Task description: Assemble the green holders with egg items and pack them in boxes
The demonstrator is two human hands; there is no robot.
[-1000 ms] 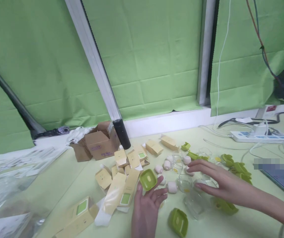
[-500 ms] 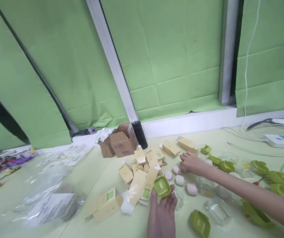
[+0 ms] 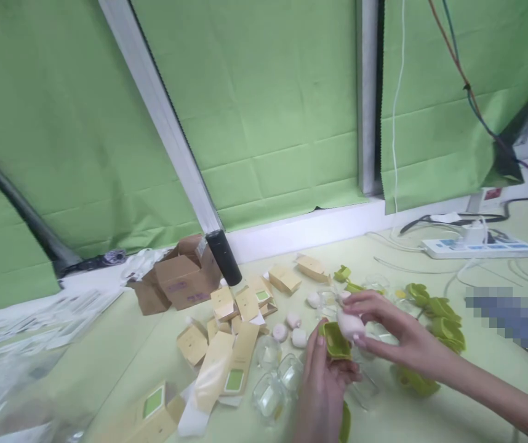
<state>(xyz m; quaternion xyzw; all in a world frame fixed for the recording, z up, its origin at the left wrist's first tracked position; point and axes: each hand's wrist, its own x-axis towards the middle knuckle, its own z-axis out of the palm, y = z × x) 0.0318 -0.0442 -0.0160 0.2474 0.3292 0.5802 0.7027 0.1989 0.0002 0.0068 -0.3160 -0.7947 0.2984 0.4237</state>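
My left hand (image 3: 322,387) is wrapped round a small green square dish (image 3: 338,342), tilted with its hollow side up. Just over the dish's right edge, my right hand (image 3: 397,337) pinches a pale pinkish-white barrel-shaped piece (image 3: 350,325) between thumb and fingers. Whether that piece touches the dish I cannot tell. Similar pale pieces (image 3: 299,338) lie on the table left of my hands. Clear plastic cups (image 3: 269,395) stand beside my left wrist. More green pieces (image 3: 448,333) with lobed edges lie beyond and beneath my right forearm.
Opened tan cartons (image 3: 234,369) are heaped left of my hands. Behind them stand a brown cardboard box (image 3: 183,282) and a black cylinder (image 3: 224,257). A white power strip (image 3: 480,247) with cables lies at the back right. Clear plastic bags (image 3: 10,400) cover the left side.
My right hand has come back from the loose pieces to my left hand and now holds a pale barrel-shaped piece. The left hand still holds the green dish. The view has swung right.
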